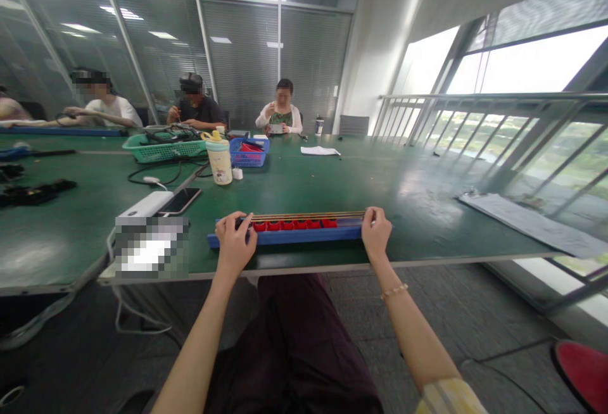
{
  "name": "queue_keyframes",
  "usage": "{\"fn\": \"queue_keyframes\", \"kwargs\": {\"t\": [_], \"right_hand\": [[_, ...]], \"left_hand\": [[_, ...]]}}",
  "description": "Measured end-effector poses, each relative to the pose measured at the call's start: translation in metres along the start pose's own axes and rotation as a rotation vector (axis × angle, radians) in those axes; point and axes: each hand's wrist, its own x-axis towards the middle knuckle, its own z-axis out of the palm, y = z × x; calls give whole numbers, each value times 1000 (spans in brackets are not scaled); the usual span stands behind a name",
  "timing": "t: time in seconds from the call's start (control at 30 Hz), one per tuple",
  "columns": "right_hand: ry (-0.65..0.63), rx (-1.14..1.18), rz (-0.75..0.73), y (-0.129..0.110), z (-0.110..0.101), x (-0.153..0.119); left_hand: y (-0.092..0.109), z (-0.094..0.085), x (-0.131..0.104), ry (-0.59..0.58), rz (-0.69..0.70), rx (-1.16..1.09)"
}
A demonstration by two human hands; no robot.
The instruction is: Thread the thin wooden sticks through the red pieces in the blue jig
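Nearest the table edge: your left hand (235,243) sits at the left end of the blue trough (308,236), thumb and forefinger curled near a dark bit; you may be gripping it, but the contact is hidden, so can't tell. Your right hand (377,232) is at the trough's right end, fingers bunched at the tips of some thin rods (308,216); whether clamped on rods or rim, can't tell.

Handling, by judgement: trough looks stiff and fairly light, smooth-walled, perhaps slippery. Best held at both ends. Rods look slim, likely springy; take them near their tips, lightly.

Looks: long, narrow, blue, lying crosswise on the table (313,192) close to its near edge. A row of red pieces (285,225) fills its left and middle; the right stretch shows none. Rods are tan to gold, running lengthwise along the trough's far side; whether resting or held up is unclear.

Left of the trough and a little beyond: a phone (185,201) beside a white device (145,204). Well right of it: a clipboard (527,221). Farther beyond it: a lidded cup (220,164), blue basket (249,159), green basket (142,152). Farthest beyond: seated people.
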Motion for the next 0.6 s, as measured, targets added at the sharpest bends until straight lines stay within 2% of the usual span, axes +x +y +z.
{"fn": "queue_keyframes", "kwargs": {"t": [0.17,0.37,0.6], "right_hand": [[-46,19,-25,-1,-1,-1],[23,-55,18,-3,-1,-1],[-47,19,-101,-2,3,0]], "left_hand": [[0,1,0,-1,-9,6],[0,0,1,1,-5,2],[-3,3,0,8,10,-8]]}}
